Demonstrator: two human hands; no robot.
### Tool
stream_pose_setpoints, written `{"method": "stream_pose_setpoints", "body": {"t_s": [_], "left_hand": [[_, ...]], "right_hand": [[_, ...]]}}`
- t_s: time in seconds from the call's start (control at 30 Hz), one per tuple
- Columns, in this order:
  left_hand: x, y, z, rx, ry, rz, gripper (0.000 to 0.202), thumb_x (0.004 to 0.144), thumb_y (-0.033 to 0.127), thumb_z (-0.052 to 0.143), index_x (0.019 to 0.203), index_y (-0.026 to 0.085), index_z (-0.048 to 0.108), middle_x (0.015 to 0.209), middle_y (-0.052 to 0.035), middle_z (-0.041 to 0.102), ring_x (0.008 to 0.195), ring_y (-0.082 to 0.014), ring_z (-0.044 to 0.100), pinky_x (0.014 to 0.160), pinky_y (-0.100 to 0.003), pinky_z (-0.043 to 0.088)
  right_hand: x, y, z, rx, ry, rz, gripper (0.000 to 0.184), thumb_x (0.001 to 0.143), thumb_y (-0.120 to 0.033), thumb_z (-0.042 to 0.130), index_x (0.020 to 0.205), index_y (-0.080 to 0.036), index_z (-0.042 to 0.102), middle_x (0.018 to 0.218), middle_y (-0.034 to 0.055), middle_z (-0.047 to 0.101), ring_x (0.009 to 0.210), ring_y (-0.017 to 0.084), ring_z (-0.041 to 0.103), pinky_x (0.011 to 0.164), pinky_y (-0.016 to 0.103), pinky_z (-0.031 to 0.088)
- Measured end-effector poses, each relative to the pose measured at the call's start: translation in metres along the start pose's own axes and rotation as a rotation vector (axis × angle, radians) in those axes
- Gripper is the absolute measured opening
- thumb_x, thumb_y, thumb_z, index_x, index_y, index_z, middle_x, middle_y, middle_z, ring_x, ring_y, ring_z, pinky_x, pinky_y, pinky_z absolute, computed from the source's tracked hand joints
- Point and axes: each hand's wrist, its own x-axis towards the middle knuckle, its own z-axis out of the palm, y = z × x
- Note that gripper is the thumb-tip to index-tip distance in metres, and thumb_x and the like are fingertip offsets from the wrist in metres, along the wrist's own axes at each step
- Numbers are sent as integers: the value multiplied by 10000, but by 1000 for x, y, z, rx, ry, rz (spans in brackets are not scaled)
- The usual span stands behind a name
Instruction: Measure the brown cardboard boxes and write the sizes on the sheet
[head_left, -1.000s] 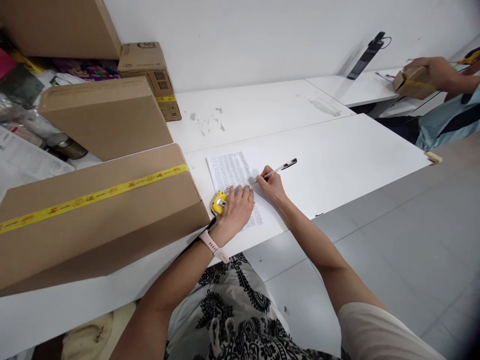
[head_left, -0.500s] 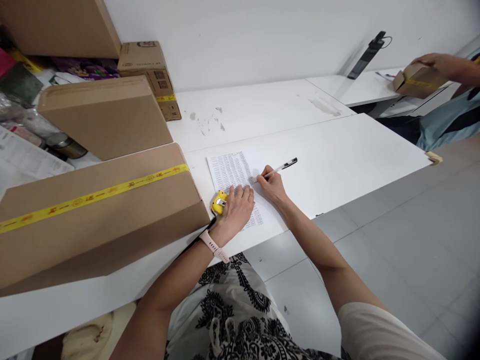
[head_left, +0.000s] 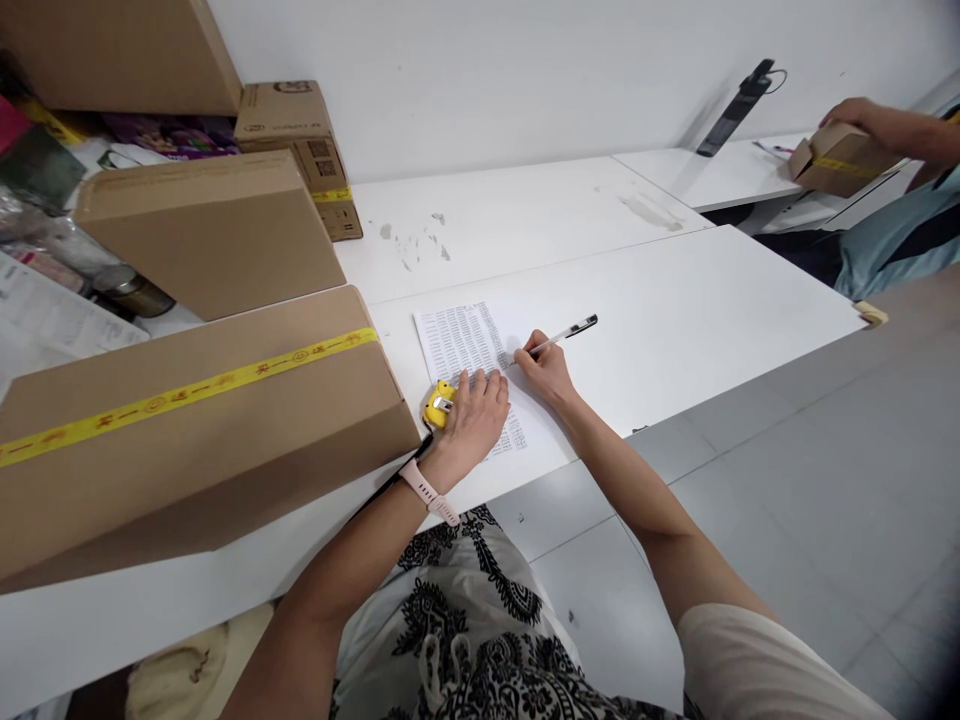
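A printed sheet of paper [head_left: 454,340] with columns of small text lies on the white table. My left hand [head_left: 478,412] rests flat on its lower part, fingers stretched out. Just left of those fingers sits a yellow tape measure [head_left: 439,404], close to the hand's edge. My right hand [head_left: 546,374] grips a pen [head_left: 570,331], its tip pointing down at the right side of the printed columns. Whether the tip touches the paper is hard to make out.
A large taped cardboard box [head_left: 195,420] stands on the left, with more boxes [head_left: 217,220] behind. At the far right, another person's hand [head_left: 862,115] is on a small carton [head_left: 844,160]. A dark bottle [head_left: 739,108] stands by the wall.
Almost nothing differs. The pen's upper end has shifted very slightly right, while both hands keep their places on the sheet.
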Motion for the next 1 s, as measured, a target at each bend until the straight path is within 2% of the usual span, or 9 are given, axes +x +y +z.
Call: {"method": "stream_pose_setpoints", "body": {"t_s": [0.2,0.3,0.37,0.5,0.6,0.7,0.83,0.9,1.0], "left_hand": [[0,0,0,-3,-2,1,510,1058,224,258,1483,35,468,1523,-185,498,1381,-352,449,1164,-564,295],[0,0,2,1,7,4,509,1058,224,252,1478,42,474,1518,-181,504,1375,-353,456,1158,-567,303],[-1,0,4,7,27,8,502,1052,201,253,1463,37,490,1510,-182,513,1370,-356,464,1156,-567,305],[-4,0,1,-7,73,-7,459,1010,117,309,1383,56,570,1482,-182,541,1397,-336,449,1185,-531,273],[-8,0,-6,-37,95,-85,429,995,102,327,1310,71,616,1448,-193,564,1383,-326,462,1166,-495,312],[-14,0,-11,-47,93,-229,427,1003,172,377,1372,60,560,1487,-220,516,1375,-370,455,1143,-532,331],[-23,-4,-14,-64,18,-401,529,993,291,485,1464,52,457,1518,-241,472,1381,-423,425,1094,-563,385],[-26,-8,-13,-72,9,-439,489,991,269,490,1437,67,482,1472,-234,515,1330,-393,475,1041,-513,443],[-31,-12,-15,-121,43,-430,404,980,190,477,1364,74,528,1298,-214,627,1183,-331,563,988,-472,477]], "right_hand": [[1,3,1,33,65,-37,212,796,-253,589,684,-231,411,579,-69,391,554,115,365,543,271,297],[4,6,-2,21,88,-145,122,870,-312,570,819,-223,503,697,-37,502,613,133,436,600,279,372],[6,7,-4,-78,56,-247,91,908,-279,521,931,-213,578,836,16,589,714,161,513,697,307,433],[7,11,-7,-332,-31,-363,350,901,-104,392,1073,-215,675,1011,93,662,950,233,561,864,367,461],[9,17,-7,-416,9,-338,527,840,-12,354,1232,-210,646,1027,91,684,981,236,577,886,365,469],[12,23,-7,-419,101,-273,597,797,12,351,1298,-197,599,997,77,691,965,226,603,864,349,475],[15,26,-6,-421,129,-176,562,779,4,364,1259,-160,607,953,83,703,938,239,619,823,354,468],[16,26,-6,-402,123,-139,534,767,-3,378,1215,-157,624,944,83,707,935,243,622,820,357,465],[20,25,-6,-339,120,-99,496,742,-14,396,1144,-168,643,925,75,708,921,240,627,832,361,466]]}}
